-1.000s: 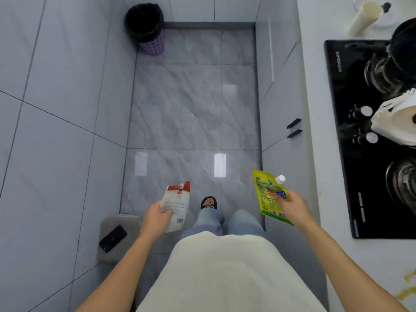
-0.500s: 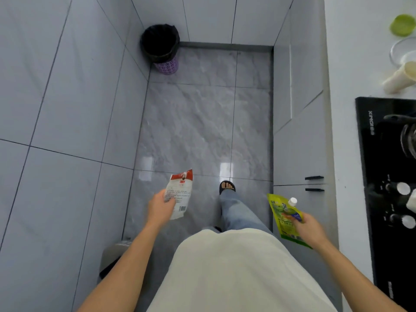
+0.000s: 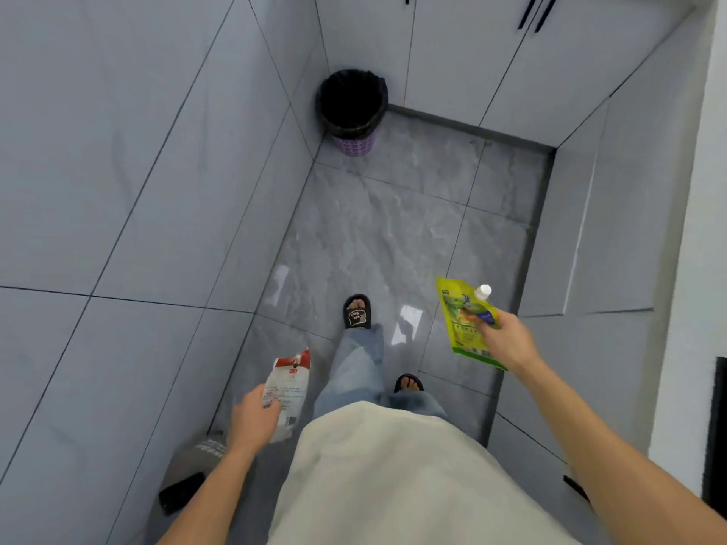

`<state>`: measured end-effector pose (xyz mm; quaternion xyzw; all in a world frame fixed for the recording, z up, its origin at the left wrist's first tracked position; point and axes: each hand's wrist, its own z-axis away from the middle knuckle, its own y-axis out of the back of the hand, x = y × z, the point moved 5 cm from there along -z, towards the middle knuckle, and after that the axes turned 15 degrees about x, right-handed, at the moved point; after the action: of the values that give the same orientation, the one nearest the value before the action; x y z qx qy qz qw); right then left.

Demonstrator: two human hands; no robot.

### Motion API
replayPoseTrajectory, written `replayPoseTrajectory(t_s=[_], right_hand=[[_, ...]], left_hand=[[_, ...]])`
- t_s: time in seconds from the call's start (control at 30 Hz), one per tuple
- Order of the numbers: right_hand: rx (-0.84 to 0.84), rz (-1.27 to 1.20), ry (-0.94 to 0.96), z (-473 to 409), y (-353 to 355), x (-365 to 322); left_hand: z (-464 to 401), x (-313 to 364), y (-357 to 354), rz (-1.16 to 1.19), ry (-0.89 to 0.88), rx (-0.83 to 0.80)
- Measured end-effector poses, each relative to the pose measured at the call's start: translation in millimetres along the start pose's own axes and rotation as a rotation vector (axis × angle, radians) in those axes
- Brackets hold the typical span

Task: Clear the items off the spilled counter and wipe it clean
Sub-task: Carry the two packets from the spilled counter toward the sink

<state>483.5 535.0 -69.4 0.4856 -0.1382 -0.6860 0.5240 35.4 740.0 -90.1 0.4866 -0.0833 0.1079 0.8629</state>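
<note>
My left hand [image 3: 253,420] grips a white packet with a red top [image 3: 289,389], held low over the floor. A green spouted pouch with a white cap [image 3: 464,320] hangs from my right hand [image 3: 507,340], which pinches it near its upper edge. Ahead, in the far corner of the floor, stands a purple waste bin lined with a black bag [image 3: 352,110]. The counter shows only as a white strip [image 3: 704,230] along the right edge.
Grey tiled wall runs along the left, white cabinet fronts [image 3: 613,238] along the right and back. A grey stool with a black phone on it [image 3: 183,491] sits low at my left. My sandalled feet stand on the glossy grey floor [image 3: 377,238].
I have walked forward along the floor toward the bin, which now looks larger and nearer. The view has turned left, so the hob and counter items have left the frame. Both hands still hold their packets.
</note>
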Motion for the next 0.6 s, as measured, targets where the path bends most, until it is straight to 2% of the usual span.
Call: replayPoseTrajectory(t_s=[0.23, 0.6], right_hand=[[0.007, 0.042, -0.035, -75, -12, -80], [0.038, 0.169, -0.225, -149, 6, -89]], left_hand=[[-103, 84, 36, 0.039, 0.013, -0.015], [-261, 318, 89, 0.082, -0.254, 0.017]])
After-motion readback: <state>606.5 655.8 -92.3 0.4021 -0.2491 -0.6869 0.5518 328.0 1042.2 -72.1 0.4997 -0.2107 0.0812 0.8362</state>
